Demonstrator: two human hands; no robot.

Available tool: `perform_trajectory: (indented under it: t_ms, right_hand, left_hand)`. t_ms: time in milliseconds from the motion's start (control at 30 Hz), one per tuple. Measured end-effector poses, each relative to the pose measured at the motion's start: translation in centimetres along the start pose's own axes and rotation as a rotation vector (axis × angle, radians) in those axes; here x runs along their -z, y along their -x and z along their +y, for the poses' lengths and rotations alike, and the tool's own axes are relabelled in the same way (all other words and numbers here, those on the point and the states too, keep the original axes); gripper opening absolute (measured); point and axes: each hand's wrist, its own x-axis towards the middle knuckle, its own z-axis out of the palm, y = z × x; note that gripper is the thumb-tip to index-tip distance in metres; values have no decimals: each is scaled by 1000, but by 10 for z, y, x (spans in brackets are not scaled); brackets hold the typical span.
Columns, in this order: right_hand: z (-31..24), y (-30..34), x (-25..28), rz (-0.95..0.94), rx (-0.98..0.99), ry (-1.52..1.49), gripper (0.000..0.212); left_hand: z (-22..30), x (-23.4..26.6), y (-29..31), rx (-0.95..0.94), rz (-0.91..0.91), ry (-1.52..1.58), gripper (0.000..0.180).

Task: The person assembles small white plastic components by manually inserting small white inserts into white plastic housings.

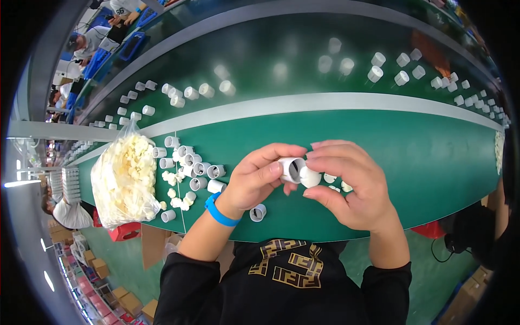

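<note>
In my left hand (pixel 252 179) is a small white hollow cylinder (pixel 288 169), pinched between thumb and fingers with its dark open end toward the right. My right hand (pixel 360 192) grips a rounded white cap (pixel 310 177) right at that open end; whether the two touch I cannot tell. A few loose white caps (pixel 330 177) lie on the green table behind the right fingers. Closer to my body, a single white cylinder (pixel 258 213) stands with its open end up. To the left, several more cylinders (pixel 198 183) are grouped among scattered caps (pixel 172 178).
A clear plastic bag (pixel 127 179) full of cream-white caps sits at the left. Beyond a pale rail (pixel 346 102), a dark green conveyor belt (pixel 281 49) carries several white cylinders. Other people (pixel 73 214) are seated around. A red stool (pixel 125 232) stands below the table's left edge.
</note>
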Motion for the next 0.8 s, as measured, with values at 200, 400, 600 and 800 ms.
perform_trajectory:
  t_ms: [200, 400, 600, 800]
  right_hand:
    - [-4, -5, -11, -27, 23, -8, 45]
    - [-16, -1, -7, -88, 39, 215, 41]
    - [-17, 0, -12, -40, 19, 185, 37]
    - [-12, 1, -15, 46, -105, -19, 24]
  left_hand:
    - [-12, 0, -1, -66, -13, -44, 41]
    - [-7, 3, 5, 28, 5, -27, 40]
    - [-8, 2, 5, 31, 29, -40, 42]
    - [-10, 0, 1, 52, -28, -57, 43]
